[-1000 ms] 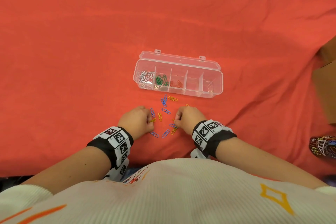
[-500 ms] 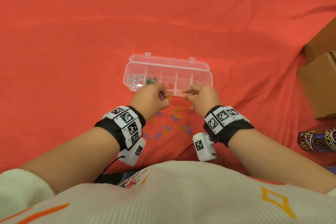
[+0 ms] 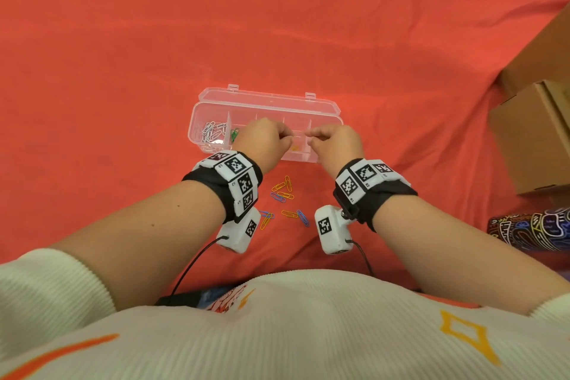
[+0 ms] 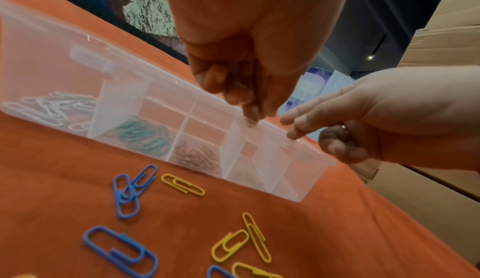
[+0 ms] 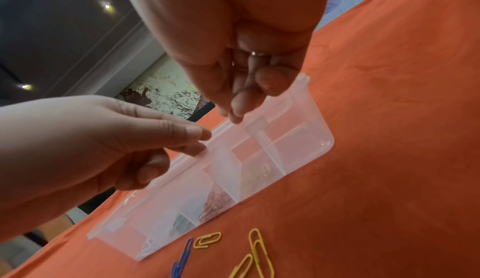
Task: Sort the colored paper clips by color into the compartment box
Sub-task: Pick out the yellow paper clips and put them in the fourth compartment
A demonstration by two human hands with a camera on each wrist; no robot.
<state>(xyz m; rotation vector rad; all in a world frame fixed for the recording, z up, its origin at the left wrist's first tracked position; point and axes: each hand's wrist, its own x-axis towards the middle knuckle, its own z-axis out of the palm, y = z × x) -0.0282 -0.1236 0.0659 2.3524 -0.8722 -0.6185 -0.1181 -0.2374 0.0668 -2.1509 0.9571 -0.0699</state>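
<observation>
The clear compartment box point(image 3: 197, 114) lies open on the red cloth. White clips point(image 3: 212, 133) fill its leftmost section, green clips point(image 4: 141, 134) the second, red ones point(image 4: 197, 158) the third, and a yellow clip point(image 5: 266, 169) lies in the fourth. Both hands hover over the box's middle. My left hand point(image 3: 287, 140) has thumb and fingertips pointing down, nothing visible between them. My right hand point(image 3: 310, 137) is beside it, fingertips slightly apart, also with no clip visible. Loose yellow clips point(image 3: 288, 183) and blue clips point(image 3: 277, 197) lie on the cloth between my wrists.
Cardboard boxes point(image 3: 536, 139) stand at the right edge. A dark patterned object point(image 3: 530, 231) lies below them. The red cloth point(image 3: 123, 71) stretches wide to the left and beyond the compartment box.
Both hands rose from the loose clips near my body and moved forward over the box. A yellow clip now lies in the fourth section.
</observation>
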